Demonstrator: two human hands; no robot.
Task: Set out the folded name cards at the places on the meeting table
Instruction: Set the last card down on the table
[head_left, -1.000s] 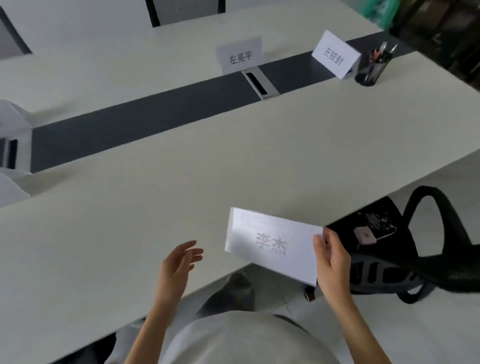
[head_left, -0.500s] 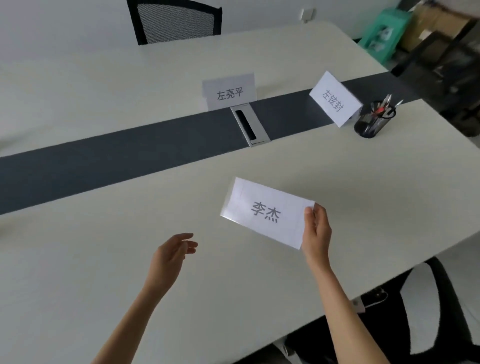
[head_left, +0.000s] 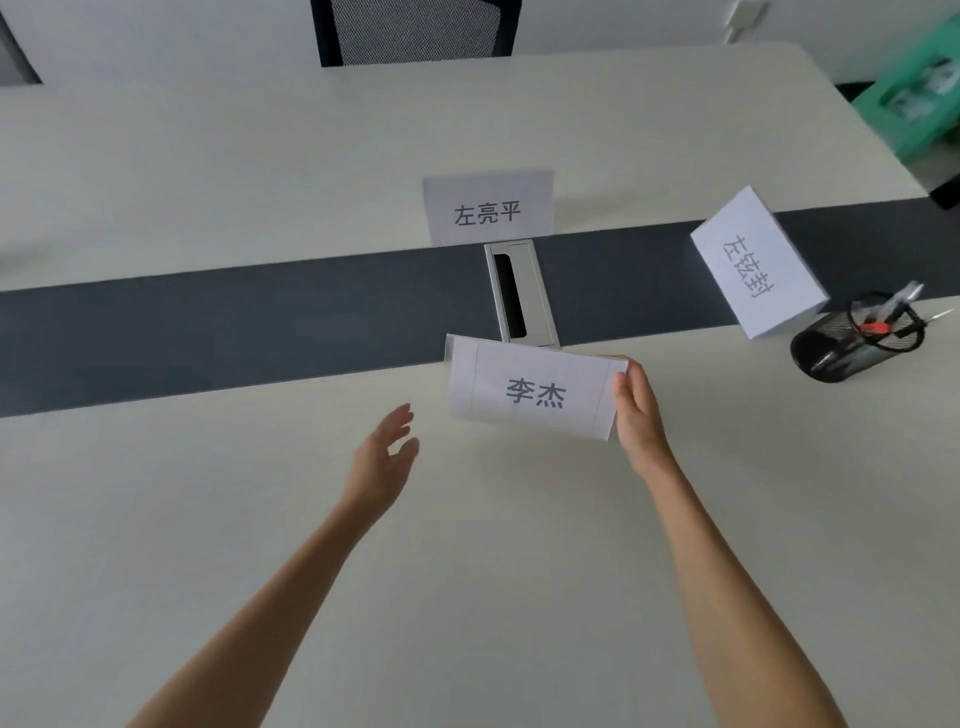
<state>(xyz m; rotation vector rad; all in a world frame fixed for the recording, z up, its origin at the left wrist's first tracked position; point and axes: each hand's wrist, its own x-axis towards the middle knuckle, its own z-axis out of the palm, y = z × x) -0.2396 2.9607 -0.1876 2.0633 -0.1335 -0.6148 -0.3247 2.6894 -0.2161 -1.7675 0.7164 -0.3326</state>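
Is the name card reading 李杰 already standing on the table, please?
Cannot tell for sure. The right hand grips the 李杰 card by its right edge, at the near table surface; contact is unclear.

Both bare forearms stretched forward over the table. Right hand pinching the right edge of the name card, thumb on the front. Left hand hovering left of the card, fingers loose and spread, holding nothing.

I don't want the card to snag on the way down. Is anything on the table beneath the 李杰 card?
Nothing visible. The right hand holds the 李杰 name card over bare table; the cable hatch lies just beyond, the pen holder far right.
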